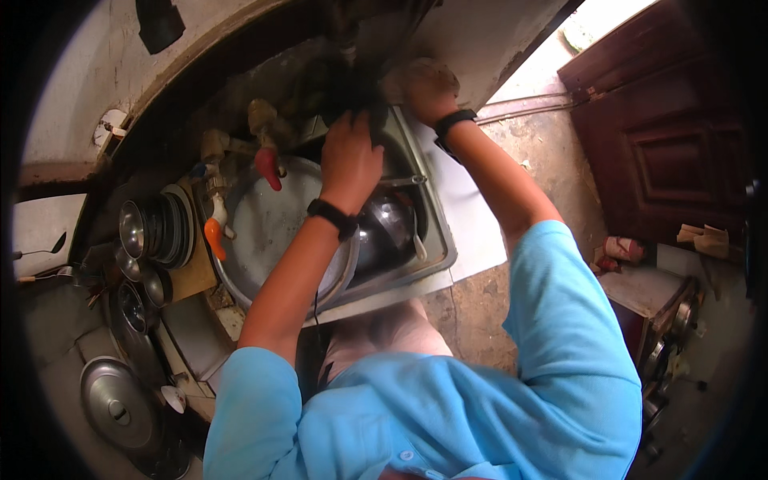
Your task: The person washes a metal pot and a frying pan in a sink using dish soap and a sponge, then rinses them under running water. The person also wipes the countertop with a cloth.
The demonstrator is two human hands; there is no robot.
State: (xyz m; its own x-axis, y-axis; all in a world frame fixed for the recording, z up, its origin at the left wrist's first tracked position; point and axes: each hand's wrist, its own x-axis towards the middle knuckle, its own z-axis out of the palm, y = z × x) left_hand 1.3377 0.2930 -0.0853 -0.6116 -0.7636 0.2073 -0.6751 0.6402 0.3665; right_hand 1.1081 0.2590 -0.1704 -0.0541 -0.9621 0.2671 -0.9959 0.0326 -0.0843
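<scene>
Over the metal sink (447,255), my left hand (353,161) points away from me, its fingertips at a dark, blurred thing whose kind I cannot tell. My right hand (427,93) is bent beyond the sink's far right corner, beside a pale, blurred roundish thing; its fingers are mostly hidden. A wide metal basin (270,231) with cloudy water stands at the left of the sink, partly under my left forearm. Right of it, a dark shiny round pot or pan (384,231) lies in the sink, with a pale-ended utensil (419,245) near its right side.
Taps with a red handle (268,168) and an orange handle (214,238) reach over the basin. Stacked metal bowls and plates (135,228) stand at the left, with a large metal lid (117,408) lower down. A dark red panelled door (672,162) is at the right.
</scene>
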